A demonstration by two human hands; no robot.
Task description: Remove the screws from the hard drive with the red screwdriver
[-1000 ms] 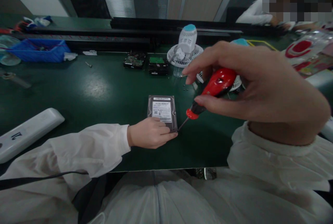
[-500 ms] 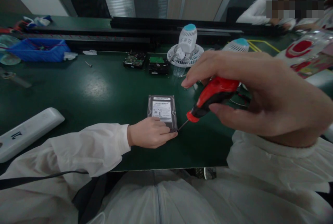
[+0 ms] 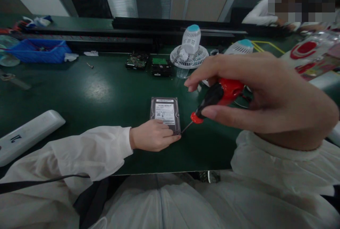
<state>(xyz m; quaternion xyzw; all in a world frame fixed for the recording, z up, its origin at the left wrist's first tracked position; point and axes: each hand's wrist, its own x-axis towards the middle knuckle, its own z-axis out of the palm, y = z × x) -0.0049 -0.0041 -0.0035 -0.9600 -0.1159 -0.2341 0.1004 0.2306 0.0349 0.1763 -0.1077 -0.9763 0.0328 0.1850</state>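
Observation:
A hard drive [image 3: 165,110] with a white label lies label up on the green table. Over its near edge my left hand [image 3: 154,135] is closed, with one finger reaching to the near right corner. In my right hand [image 3: 268,94] is a red and black screwdriver [image 3: 220,94]; the palm and thumb hold its handle while the index finger stretches clear of it. The screwdriver slants down to the left, its tip at the drive's near right corner beside my left fingertip. Any screw under the tip is too small to make out.
Two more drives with circuit boards, one [image 3: 136,61] beside another [image 3: 161,67], lie farther back. Near them are a white fan [image 3: 190,50] and a clear cup [image 3: 182,72]. A blue bin [image 3: 39,51] and a white case [image 3: 29,135] are at left. A co-worker's sleeve [image 3: 261,12] shows far right.
The screwdriver handle has turned about its shaft, showing more black on its upper side. My right thumb has moved left along the handle. My left hand and the drive stay put.

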